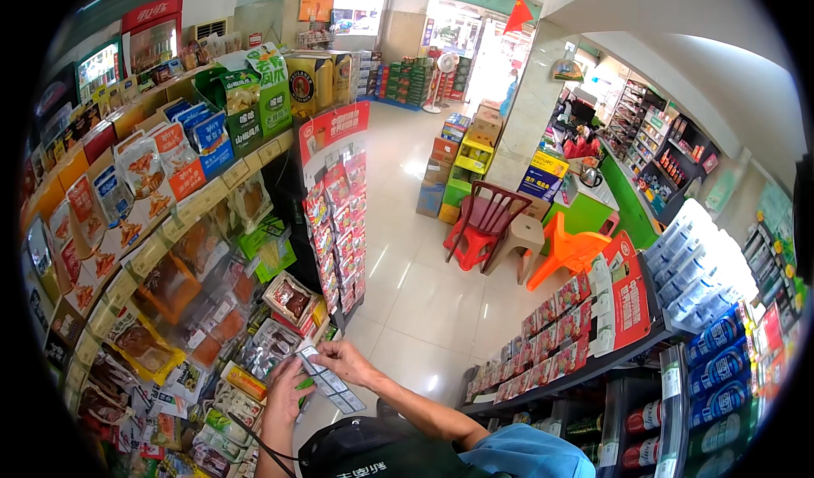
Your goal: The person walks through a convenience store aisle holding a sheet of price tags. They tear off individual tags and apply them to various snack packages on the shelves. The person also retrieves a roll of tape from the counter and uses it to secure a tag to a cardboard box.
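A narrow white strip of printed labels (339,393) slants between my two hands, low in the view. My right hand (346,363) pinches its upper part between thumb and fingers. The fingers of my left hand (287,386) close on the strip's upper left edge, and a small bit of green shows beside them; what that is I cannot make out. Just beyond my hands, a tray-like pack of dark food (288,298) lies on the shelf. Packed snacks (225,325) fill the shelf at my left.
A rack of red packets (335,215) stands at the shelf's end. To the right are an orange chair (566,253), a stool (517,242) and a dark red chair (487,215). Another rack with red packets (543,334) and drink cans (716,368) is close on my right.
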Demonstrator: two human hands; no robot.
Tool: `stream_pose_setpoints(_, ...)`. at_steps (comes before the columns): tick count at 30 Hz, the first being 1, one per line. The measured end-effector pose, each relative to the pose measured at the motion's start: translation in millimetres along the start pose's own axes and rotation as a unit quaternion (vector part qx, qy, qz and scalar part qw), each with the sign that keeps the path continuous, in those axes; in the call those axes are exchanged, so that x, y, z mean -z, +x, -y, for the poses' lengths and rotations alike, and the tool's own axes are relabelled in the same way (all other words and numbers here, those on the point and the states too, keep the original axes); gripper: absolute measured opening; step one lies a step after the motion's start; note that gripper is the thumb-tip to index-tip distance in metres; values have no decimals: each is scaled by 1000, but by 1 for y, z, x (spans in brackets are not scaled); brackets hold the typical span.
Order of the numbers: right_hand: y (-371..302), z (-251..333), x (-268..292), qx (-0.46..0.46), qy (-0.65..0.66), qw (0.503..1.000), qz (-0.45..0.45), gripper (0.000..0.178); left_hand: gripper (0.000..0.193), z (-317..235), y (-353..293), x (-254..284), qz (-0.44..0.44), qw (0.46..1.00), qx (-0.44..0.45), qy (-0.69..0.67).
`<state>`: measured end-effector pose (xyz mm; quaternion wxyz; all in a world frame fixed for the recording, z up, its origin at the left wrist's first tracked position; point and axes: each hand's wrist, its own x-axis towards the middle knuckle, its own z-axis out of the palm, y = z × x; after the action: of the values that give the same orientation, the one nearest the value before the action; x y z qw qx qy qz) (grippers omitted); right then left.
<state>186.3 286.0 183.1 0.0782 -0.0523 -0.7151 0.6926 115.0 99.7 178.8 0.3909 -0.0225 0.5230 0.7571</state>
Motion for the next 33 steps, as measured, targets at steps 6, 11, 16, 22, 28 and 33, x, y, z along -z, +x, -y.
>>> stream_pose_setpoints(6, -6, -2, -11, -22, -34, 999, 19, 23, 33, 9, 1, 9, 4, 994, -89, 65)
stream_pose_setpoints(11, 4, -39, 0, 53, -112, 992, -15, 33, 27, -1, -5, -7, -36, 987, -111, 113)
stream_pose_setpoints(16, 4, 22, -8, -5, -38, 998, -51, 18, 26, -19, -15, -18, 15, 993, -111, 38)
stream_pose_setpoints(22, 12, 36, -11, -49, 13, 999, -20, 14, 27, -21, -11, -18, 13, 996, -92, 11)
stream_pose_setpoints(28, 20, 32, -11, -61, 97, 993, 4, 15, 31, -28, -7, -19, -29, 990, -118, 70)
stream_pose_setpoints(33, 26, 29, -12, -50, 83, 995, 5, 17, 42, -24, -6, -11, -48, 986, -106, 118)
